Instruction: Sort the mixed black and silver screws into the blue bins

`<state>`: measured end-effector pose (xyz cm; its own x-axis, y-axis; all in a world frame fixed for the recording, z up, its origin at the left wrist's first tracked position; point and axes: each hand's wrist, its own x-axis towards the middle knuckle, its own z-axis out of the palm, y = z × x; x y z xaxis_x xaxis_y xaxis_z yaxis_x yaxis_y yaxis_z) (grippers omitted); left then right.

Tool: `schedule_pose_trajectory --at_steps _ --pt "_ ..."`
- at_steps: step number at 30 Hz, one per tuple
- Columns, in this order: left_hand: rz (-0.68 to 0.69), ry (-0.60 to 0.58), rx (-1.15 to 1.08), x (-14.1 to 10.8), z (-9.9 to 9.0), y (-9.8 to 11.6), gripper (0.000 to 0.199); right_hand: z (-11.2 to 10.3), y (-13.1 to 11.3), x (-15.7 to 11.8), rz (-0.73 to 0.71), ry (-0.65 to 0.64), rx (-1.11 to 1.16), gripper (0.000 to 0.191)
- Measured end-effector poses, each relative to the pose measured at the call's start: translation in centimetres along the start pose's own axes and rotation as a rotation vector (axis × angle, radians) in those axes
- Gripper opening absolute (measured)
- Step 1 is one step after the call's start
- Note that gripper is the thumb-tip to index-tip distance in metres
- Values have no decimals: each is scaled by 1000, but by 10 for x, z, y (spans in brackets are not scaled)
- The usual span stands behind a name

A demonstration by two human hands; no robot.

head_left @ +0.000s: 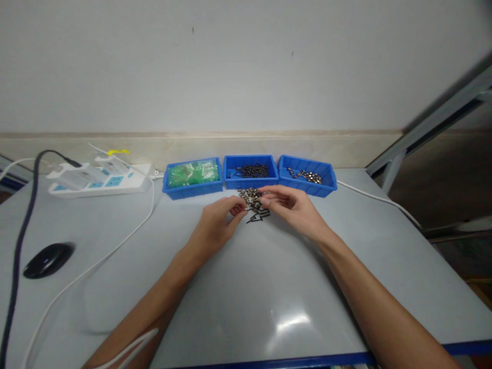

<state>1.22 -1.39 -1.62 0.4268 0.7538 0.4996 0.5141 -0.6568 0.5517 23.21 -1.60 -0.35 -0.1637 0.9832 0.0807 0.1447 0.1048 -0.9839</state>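
Observation:
A small pile of shiny metal fasteners (249, 195) and black screws (260, 215) lies on the grey table, just in front of the middle blue bin. From the left, my left hand (221, 218) reaches the pile with its fingers curled and its thumb close to the index fingertip. My right hand (294, 207) comes in from the right, thumb and fingers drawn together at the pile's edge. What sits between the fingertips of either hand is too small to make out.
Behind the pile stand a blue bin with green bagged items (192, 192), a middle bin of dark screws (251, 183) and a right bin of shiny fasteners (326, 190). At left are a power strip (134, 184), a black mouse (49, 260) and a white cable (111, 251).

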Motion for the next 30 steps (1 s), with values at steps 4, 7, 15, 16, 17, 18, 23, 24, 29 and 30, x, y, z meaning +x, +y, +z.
schedule_pose_trajectory --at_steps 4,7,15,16,17,18,23,24,29,30 --pt "-13 65 -87 0 3 9 9 4 -3 -3 68 -176 49 26" --pt "3 33 -77 -1 7 7 10 -1 -2 -3 129 -203 47 21" --pt "232 -196 324 -7 25 -15 39 0 -3 1 -13 92 192 50" --pt "234 -198 344 -7 25 -15 35 1 -4 0 -55 81 225 59" --pt "233 -196 358 -6 24 -15 29 3 -5 0 -87 63 243 65" --pt "228 -196 366 -6 23 -14 23 3 -5 0 -105 46 250 68" --pt "178 -172 359 -3 15 -11 12 1 -5 -2 -110 17 244 67" --pt "170 -167 354 -3 14 -11 11 0 -4 -1 -104 10 233 64" --pt "128 -103 242 -4 13 -9 8 -4 -2 0 -51 -7 137 42" --pt "112 -63 192 -4 13 -8 8 -5 -2 0 -47 -6 92 38"
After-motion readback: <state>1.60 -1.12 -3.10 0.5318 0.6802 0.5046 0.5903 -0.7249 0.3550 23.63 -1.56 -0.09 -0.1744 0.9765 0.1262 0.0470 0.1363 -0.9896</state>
